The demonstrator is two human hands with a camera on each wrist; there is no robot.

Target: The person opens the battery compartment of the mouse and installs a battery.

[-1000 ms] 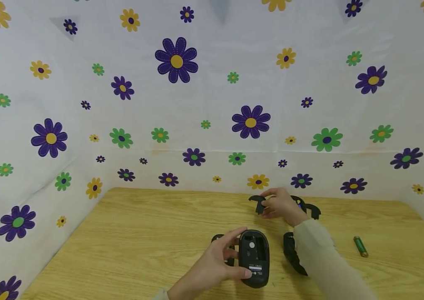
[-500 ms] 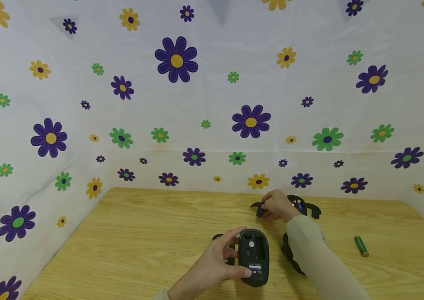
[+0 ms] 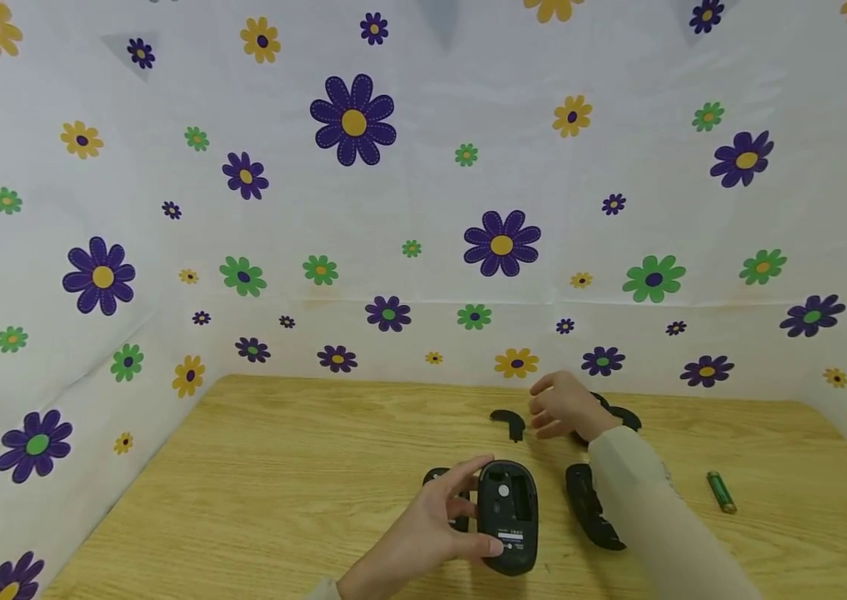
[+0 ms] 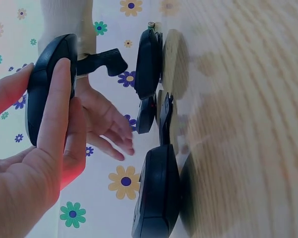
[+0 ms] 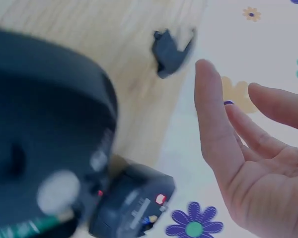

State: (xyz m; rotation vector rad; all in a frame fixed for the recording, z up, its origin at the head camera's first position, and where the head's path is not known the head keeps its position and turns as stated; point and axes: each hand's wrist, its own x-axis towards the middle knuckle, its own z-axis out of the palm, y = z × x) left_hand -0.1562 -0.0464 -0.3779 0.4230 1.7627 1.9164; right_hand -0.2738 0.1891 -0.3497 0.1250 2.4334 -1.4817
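Note:
My left hand (image 3: 423, 529) grips a black computer mouse (image 3: 508, 517) by its sides, underside up, its long battery slot uncovered and without a battery. My right hand (image 3: 564, 408) hovers near the table's back edge, fingers loosely bent and nothing in them. Just left of its fingertips lies a black battery cover (image 3: 511, 423), a curved piece with a tab. The right wrist view shows that battery cover (image 5: 170, 52) apart from my right hand (image 5: 258, 153). In the left wrist view the held mouse (image 4: 47, 89) sits between thumb and fingers, above the table.
Another mouse (image 3: 461, 523) lies behind my left hand, partly hidden. A black mouse (image 3: 587, 507) lies by the right sleeve; a mouse with a lit red light (image 5: 139, 201) is behind my right hand. A second cover (image 3: 626, 417) and a green battery (image 3: 721, 492) lie to the right.
My right hand has set the battery cover down on the table, let go of it and drawn back slightly to the right. The left hand holds the mouse in the same place.

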